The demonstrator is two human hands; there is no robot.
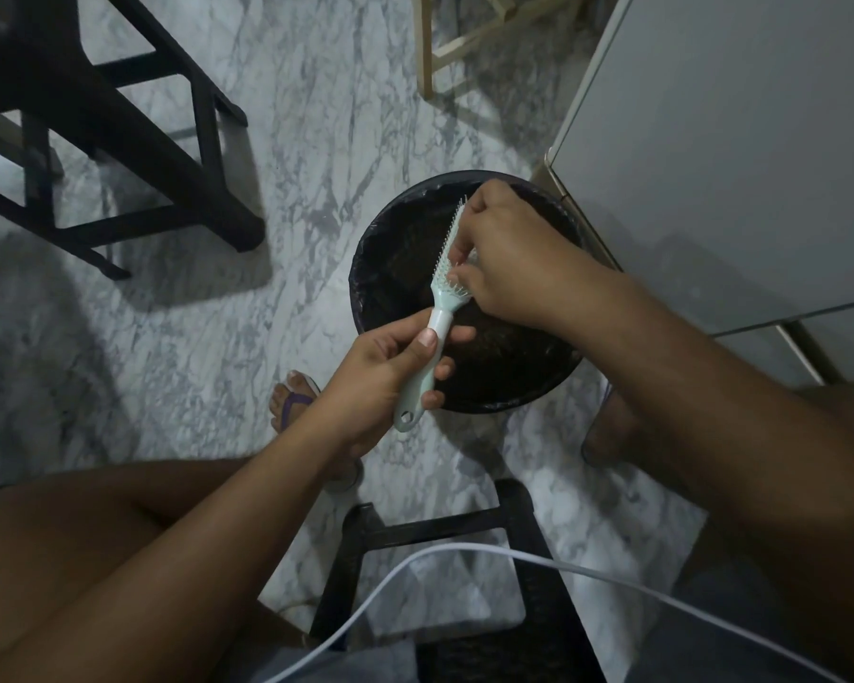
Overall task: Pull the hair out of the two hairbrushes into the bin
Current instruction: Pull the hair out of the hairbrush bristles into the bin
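Note:
A pale mint hairbrush (437, 315) is held edge-on above a round black bin (390, 268) lined with a dark bag. My left hand (390, 372) is wrapped around the brush's handle, thumb on top. My right hand (509, 258) rests against the bristle side of the brush head, fingertips pinched in among the bristles. Any hair between those fingers is too fine and dark to make out. Only this one hairbrush is in sight.
The bin stands on a grey marble floor beside a white cabinet (711, 140). A black chair frame (119, 155) is at the upper left, a pale wooden frame (444, 46) at the top, a black stool (440, 559) between my knees. A white cable (464, 549) crosses the foreground.

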